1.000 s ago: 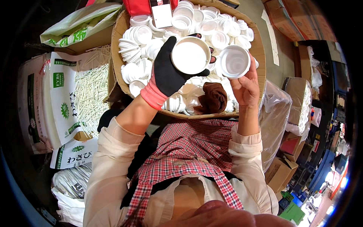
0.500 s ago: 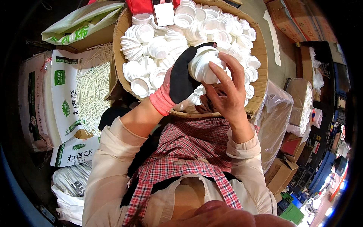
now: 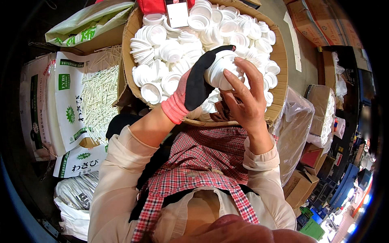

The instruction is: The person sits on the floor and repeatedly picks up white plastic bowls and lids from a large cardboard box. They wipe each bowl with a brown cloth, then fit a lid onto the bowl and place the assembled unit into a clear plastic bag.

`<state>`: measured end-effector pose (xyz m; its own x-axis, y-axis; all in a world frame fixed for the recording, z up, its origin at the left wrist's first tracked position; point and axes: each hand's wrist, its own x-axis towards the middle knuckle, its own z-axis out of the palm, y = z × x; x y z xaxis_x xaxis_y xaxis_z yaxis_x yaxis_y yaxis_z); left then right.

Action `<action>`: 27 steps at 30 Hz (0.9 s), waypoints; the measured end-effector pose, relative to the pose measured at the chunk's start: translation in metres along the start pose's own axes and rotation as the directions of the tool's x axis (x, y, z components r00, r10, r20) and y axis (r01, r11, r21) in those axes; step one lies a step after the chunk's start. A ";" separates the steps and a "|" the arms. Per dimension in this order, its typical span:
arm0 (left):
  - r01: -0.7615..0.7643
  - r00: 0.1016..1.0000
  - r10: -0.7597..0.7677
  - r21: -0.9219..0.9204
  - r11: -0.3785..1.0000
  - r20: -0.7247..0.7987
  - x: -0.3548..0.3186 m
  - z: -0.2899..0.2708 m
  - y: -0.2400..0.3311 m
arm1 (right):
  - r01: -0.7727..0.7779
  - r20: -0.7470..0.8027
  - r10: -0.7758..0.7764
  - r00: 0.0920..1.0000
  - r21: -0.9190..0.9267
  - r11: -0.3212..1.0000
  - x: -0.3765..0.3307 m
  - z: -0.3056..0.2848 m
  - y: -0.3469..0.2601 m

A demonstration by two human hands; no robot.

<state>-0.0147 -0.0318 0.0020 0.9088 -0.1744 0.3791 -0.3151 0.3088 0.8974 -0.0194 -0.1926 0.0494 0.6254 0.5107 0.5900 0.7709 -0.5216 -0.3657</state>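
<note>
A short stack of white round plastic lids is between my hands, above a big cardboard box heaped with loose white lids. My left hand, in a black-palmed glove with a pink cuff, is closed round the stack's left side, its thumb reaching over the far edge. From the right, my bare right hand bends its fingers against the stack, fingertips on the rims. The palm side of the right hand is partly hidden.
A phone-like white-screened device rests by a red bag at the box's far edge. On the left, an opened printed sack lies beside many thin white sticks. Plastic-wrapped cartons stand on the right.
The stack has turned slightly in my hands, and both hands have shifted a little to the right. My right fingers remain against the lids.
</note>
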 end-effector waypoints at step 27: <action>0.211 0.977 -0.210 0.029 0.977 -0.039 -0.012 0.025 -0.034 | -0.696 0.023 0.796 0.604 0.501 0.514 0.003 0.017 0.022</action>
<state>-0.0212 -0.0637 -0.0276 0.9646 -0.1988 0.1731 -0.1239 0.2373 0.9635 0.0015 -0.1904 0.0311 0.9947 -0.0908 0.0483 0.0210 -0.2808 -0.9595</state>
